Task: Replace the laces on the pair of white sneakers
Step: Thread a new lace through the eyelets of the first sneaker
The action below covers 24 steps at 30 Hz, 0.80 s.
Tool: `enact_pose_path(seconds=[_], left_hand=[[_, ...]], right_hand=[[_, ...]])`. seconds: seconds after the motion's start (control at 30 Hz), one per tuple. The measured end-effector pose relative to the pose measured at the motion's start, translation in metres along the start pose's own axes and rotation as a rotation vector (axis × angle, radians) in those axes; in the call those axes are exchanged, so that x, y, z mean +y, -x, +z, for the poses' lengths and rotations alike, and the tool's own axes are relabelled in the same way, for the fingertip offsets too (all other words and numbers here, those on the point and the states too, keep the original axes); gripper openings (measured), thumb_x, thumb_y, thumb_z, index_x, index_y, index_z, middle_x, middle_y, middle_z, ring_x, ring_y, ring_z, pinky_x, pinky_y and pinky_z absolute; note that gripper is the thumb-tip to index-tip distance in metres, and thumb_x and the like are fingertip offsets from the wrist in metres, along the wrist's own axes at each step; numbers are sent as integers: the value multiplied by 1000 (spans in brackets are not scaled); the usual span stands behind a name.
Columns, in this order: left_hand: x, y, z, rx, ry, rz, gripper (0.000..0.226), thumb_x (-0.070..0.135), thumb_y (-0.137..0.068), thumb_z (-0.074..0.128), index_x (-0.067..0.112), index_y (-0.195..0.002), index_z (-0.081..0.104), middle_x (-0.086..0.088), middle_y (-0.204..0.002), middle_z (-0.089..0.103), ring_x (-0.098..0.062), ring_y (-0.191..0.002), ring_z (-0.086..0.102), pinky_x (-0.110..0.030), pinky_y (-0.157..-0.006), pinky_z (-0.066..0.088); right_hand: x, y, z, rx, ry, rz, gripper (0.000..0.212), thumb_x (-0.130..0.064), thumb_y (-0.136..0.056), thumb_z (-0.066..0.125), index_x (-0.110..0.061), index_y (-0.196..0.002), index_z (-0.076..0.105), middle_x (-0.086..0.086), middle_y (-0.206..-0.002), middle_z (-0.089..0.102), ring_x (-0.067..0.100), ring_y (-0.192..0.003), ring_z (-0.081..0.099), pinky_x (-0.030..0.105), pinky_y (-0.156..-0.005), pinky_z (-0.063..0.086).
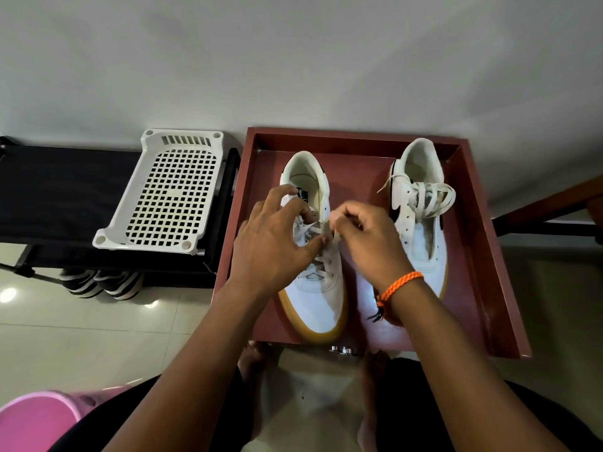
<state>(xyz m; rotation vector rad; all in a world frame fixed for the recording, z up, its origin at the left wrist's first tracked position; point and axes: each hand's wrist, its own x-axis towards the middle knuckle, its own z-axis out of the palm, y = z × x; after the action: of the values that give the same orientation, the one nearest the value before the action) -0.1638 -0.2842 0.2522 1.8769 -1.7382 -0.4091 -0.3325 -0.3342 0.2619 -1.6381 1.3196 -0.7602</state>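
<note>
Two white sneakers with gum soles stand in a dark red tray (483,288), toes toward me. The left sneaker (321,308) is laced over its lower eyelets. My left hand (270,246) rests over its upper eyelets and pinches the lace (321,257) with thumb and fingers. My right hand (365,236), with an orange band on the wrist, pinches a lace end above the same shoe. The right sneaker (421,230) has bare lower eyelets and a loose white lace (430,197) bundled over its tongue.
A white perforated plastic basket (163,194) lies on a black fabric rack (65,190) left of the tray, with striped shoes (101,283) underneath. A pink tub (36,422) sits at the bottom left. The wall is just behind the tray. Glossy floor tiles lie at the left.
</note>
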Motion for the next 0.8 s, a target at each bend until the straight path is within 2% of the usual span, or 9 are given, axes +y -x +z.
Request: enact_pose_path(seconds=[0.13,0.33,0.43,0.5,0.53,0.6,0.63,0.7,0.8], left_hand=[[-1,-1,-1,-23,13,-12,35,56,-85,80,35,-107,63,22,-153,43,-14,-128,52,-34,-81,49],[-1,-1,-1,-26,-18,-3,42,61,-84,78,34,-113,62,22,-153,42,-13,-128,53,-36,-76,54],[-1,-1,-1,-25,-37,-2,45,62,-85,77,33,-115,61,22,-154,42,-12,-127,54,-35,-75,53],[-1,-1,-1,-17,-39,1,43,62,-85,77,33,-112,61,23,-153,42,-12,-125,55,-33,-73,50],[-1,-1,-1,-13,-35,3,43,61,-84,78,33,-111,61,23,-153,43,-12,-124,56,-32,-72,49],[-1,0,-1,-4,-28,7,42,61,-84,79,33,-109,61,24,-151,44,-11,-119,59,-31,-71,47],[-2,-1,-1,0,-27,10,43,61,-83,80,32,-109,61,24,-150,45,-11,-117,60,-30,-71,47],[-2,-1,-1,10,-21,15,43,60,-82,81,32,-107,61,25,-148,47,-10,-111,62,-28,-69,45],[-4,-2,-1,14,1,27,43,59,-80,83,31,-105,62,24,-145,49,-9,-105,64,-28,-68,47]], right_hand=[[-21,1,-13,-11,-465,33,30,-8,-104,56,-9,-74,59,-9,-56,39,9,-53,30,22,-49,25],[-36,7,-38,-207,-1264,122,24,-18,-95,51,-18,-72,46,-6,-68,40,11,-58,27,27,-52,19],[-32,5,-44,-164,-1415,116,23,-23,-93,51,-15,-72,52,-7,-61,35,10,-53,23,25,-49,18],[-24,0,-40,-26,-1228,228,26,-27,-99,53,-15,-81,67,-7,-54,23,9,-50,16,24,-46,16],[-19,-2,-36,62,-1004,278,25,-28,-102,56,-17,-87,74,-8,-53,23,9,-47,17,23,-44,17],[-6,-5,-25,196,-463,266,19,-28,-102,63,-20,-98,80,-11,-58,50,10,-48,45,21,-46,36],[-1,-5,-18,188,-275,204,17,-28,-102,65,-22,-102,80,-12,-71,66,7,-61,61,21,-56,47],[5,-3,-6,46,-34,89,16,-36,-102,63,-28,-104,76,-10,-90,75,6,-80,70,30,-72,57],[10,1,-1,-51,284,48,17,-40,-101,60,-27,-92,65,-6,-80,69,14,-75,66,34,-67,51]])
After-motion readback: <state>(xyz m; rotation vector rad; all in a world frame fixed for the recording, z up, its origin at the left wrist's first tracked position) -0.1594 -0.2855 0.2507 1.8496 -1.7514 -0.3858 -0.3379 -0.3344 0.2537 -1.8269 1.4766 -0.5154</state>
